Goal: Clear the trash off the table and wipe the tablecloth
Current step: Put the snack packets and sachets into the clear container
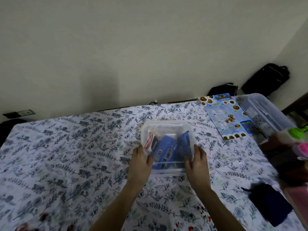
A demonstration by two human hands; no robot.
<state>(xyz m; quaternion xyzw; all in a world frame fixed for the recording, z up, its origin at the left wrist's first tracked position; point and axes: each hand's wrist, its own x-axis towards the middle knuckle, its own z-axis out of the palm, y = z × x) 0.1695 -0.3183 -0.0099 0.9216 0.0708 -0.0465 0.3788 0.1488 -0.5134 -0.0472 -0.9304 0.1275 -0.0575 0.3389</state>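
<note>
A clear plastic container [168, 125] sits in the middle of the white tablecloth with blue leaf print [66, 155]. Inside it lie crumpled blue wrappers [168, 147] and a red-and-white packet [148, 140]. My left hand [141, 161] grips the container's left near side, thumb over the rim. My right hand [197, 161] grips its right near side the same way. Both forearms reach in from the bottom of the view.
A blue printed menu sheet [223, 112] lies at the back right, beside a large clear storage box [266, 112]. A dark cloth [270, 204] lies at the right edge. Blurred green and pink items [298, 140] are at far right. Black bags [265, 79] stand by the wall.
</note>
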